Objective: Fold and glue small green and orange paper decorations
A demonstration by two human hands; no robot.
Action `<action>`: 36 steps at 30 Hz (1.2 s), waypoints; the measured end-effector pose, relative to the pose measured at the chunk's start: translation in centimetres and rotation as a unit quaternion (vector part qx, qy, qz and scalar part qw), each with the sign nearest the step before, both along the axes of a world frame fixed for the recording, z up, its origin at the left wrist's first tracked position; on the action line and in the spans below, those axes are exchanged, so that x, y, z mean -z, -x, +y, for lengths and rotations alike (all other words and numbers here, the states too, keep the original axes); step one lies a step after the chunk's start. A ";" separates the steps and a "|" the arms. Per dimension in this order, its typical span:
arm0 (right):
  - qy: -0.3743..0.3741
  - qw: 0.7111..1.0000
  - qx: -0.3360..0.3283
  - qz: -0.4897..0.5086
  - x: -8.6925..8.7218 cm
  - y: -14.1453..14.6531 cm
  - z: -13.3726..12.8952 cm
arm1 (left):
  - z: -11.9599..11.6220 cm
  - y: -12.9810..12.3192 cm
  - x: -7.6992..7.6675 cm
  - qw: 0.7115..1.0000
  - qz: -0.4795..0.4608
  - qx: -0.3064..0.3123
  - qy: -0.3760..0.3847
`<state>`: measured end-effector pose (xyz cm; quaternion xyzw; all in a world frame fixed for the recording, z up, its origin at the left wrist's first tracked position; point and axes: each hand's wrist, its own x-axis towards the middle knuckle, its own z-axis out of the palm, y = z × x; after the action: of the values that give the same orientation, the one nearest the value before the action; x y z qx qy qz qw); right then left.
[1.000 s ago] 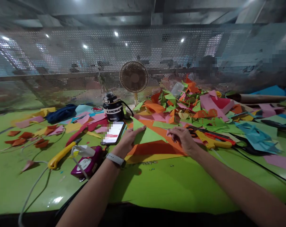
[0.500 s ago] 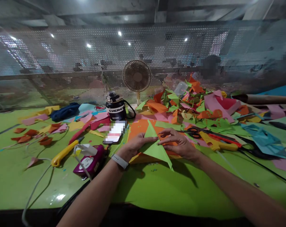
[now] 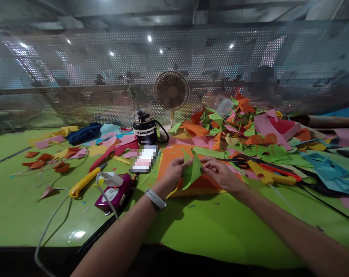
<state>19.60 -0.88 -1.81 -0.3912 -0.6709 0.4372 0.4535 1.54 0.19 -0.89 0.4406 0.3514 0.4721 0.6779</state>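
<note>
Between my hands is a folded piece of green paper (image 3: pixel 192 172), held upright above orange sheets (image 3: pixel 170 154) on the table. My left hand (image 3: pixel 174 173), with a pale watch band at the wrist, grips the paper's left side between thumb and fingers. At its right edge, my right hand (image 3: pixel 219 173) pinches the paper with the fingertips. The far side of the paper and some of the left fingers are hidden.
A purple power socket (image 3: pixel 115 198), a yellow-handled tool (image 3: pixel 83 184) and a phone (image 3: pixel 144 159) lie left. Behind stand a black bottle (image 3: pixel 145 129) and a fan (image 3: pixel 171 90). Scissors (image 3: pixel 240 161), a yellow glue gun (image 3: pixel 268 175) and a paper heap (image 3: pixel 229 123) are right.
The green paper has turned from a wide, spread triangle to a narrower, more upright folded shape. My right fingers have closed in from a looser spread. The view has shifted slightly left.
</note>
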 end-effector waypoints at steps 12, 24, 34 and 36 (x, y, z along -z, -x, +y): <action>-0.022 0.993 0.009 -0.119 0.6 -0.1 -0.2 | 0.0 -0.5 0.4 0.993 0.030 -0.031 -0.107; -0.028 0.995 0.023 -0.091 0.6 0.1 -0.4 | -0.3 -0.7 -0.1 0.995 -0.005 0.029 -0.094; -0.021 0.994 0.054 -0.095 0.4 0.0 -0.4 | -0.9 -0.3 0.0 0.997 0.000 0.049 -0.057; -0.038 0.992 0.062 -0.102 0.4 0.0 -0.5 | -1.0 -0.6 -0.1 0.995 0.019 0.052 -0.083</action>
<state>19.56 -1.35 -2.22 -0.4568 -0.7041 0.3408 0.4236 2.11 -0.81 -0.79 0.5217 0.3007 0.4552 0.6559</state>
